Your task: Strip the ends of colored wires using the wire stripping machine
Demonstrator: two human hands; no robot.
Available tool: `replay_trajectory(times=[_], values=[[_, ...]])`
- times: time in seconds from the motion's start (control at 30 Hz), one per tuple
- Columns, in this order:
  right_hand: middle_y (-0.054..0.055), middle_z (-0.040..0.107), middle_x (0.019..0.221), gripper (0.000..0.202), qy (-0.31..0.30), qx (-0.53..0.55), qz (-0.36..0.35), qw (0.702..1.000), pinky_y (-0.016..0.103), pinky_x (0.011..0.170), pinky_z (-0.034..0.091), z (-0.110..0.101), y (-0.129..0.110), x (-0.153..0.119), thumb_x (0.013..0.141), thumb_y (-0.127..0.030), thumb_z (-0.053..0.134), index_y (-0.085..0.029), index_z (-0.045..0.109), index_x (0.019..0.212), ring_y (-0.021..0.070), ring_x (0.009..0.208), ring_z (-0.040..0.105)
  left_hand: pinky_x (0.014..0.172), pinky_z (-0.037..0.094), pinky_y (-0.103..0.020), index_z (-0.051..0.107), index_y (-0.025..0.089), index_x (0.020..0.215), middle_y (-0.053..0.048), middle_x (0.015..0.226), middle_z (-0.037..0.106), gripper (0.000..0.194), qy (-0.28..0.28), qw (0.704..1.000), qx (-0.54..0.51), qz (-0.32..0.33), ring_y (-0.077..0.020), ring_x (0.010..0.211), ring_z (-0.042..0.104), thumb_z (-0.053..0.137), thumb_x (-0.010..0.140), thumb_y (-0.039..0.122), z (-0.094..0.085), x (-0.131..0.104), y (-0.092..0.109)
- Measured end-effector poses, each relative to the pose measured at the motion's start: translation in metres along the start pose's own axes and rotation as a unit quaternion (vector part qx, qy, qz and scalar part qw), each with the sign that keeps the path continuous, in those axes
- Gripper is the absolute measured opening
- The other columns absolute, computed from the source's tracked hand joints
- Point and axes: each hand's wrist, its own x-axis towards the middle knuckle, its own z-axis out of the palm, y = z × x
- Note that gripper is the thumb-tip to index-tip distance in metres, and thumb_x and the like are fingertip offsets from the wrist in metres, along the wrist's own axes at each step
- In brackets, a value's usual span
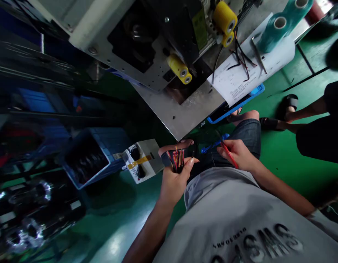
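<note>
Where the bundle of thin red, yellow and black wires (pixel 177 160) sits: in the left hand (pixel 175 182), just off the near corner of the grey metal tabletop (pixel 182 120), on the wearer's side.
Left grip: fingers folded closed around the bundle, its coloured ends poking out past them.
Right grip: the right hand (pixel 238 155) is closed around a slender red-handled tool (pixel 229 155), right of the tabletop's near corner and apart from it.
Around the tabletop: a white box with yellow tape (pixel 151 168) stands left of the near corner; a printed white paper sheet (pixel 240 87) with loose dark wires (pixel 242 60) lies on the right part.
Wire risk: a slackened left grip could let strands slide out and drop to the green floor (pixel 116 215); brushing the tabletop's corner could splay the ends.
Tool risk: a careless swing towards the bundle could nick a wire or a finger.
Hard to make out: the tool's dark tip blurs against the shorts; the fingers hide the bundle's lower part; whether the left fingertips pinch a separate strand, I cannot tell.
</note>
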Motion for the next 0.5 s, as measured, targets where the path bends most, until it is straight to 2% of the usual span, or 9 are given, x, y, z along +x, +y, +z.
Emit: replay_trajectory(times=[0.07,0.17,0.3,0.37,0.5], values=[[-0.005,0.042,0.059,0.049,-0.050,-0.024,-0.003,0.998,0.026,0.054,0.026,0.015,-0.005,0.002,0.089,-0.059,0.071,-0.019,0.052,0.067,0.0101,0.059,0.033,0.046,0.017,-0.024,0.084,0.016,0.094,0.008,0.051,0.029,0.039,-0.012,0.998,-0.057,-0.011,-0.0085,0.046,0.024,0.076,0.092,0.053,0.005,0.004,0.002],[-0.005,0.043,0.062,0.050,-0.073,-0.004,-0.015,0.997,0.026,0.054,0.026,0.023,-0.013,0.004,0.088,-0.060,0.075,-0.018,0.054,0.070,0.0097,0.061,0.034,0.046,0.017,-0.024,0.083,0.014,0.093,0.009,0.051,0.030,0.039,-0.029,0.994,-0.104,-0.021,-0.0076,0.046,0.024,0.078,0.091,0.053,0.009,0.006,0.001],[-0.002,0.054,0.072,0.047,-0.075,0.113,-0.043,0.990,0.025,0.060,0.037,0.037,-0.024,0.009,0.083,-0.059,0.083,-0.016,0.065,0.080,0.0118,0.068,0.045,0.046,0.017,-0.023,0.079,0.014,0.090,0.009,0.053,0.031,0.040,-0.051,0.990,-0.123,-0.035,-0.0069,0.047,0.023,0.081,0.089,0.054,0.013,0.007,-0.002],[0.000,0.060,0.077,0.047,-0.077,0.183,-0.034,0.979,0.026,0.065,0.044,0.047,-0.029,0.013,0.079,-0.058,0.088,-0.015,0.069,0.088,0.0136,0.071,0.052,0.045,0.017,-0.023,0.073,0.015,0.081,0.009,0.054,0.032,0.042,-0.067,0.988,-0.130,-0.041,-0.0063,0.047,0.023,0.083,0.086,0.055,0.015,0.008,-0.003],[0.000,0.062,0.072,0.051,-0.106,0.259,-0.012,0.960,0.026,0.063,0.047,0.055,-0.034,0.019,0.072,-0.057,0.094,-0.016,0.066,0.082,0.0142,0.067,0.057,0.045,0.020,-0.021,0.062,0.017,0.069,0.008,0.052,0.037,0.052,-0.100,0.979,-0.163,-0.065,-0.0057,0.046,0.028,0.086,0.082,0.061,0.019,0.010,-0.003]])
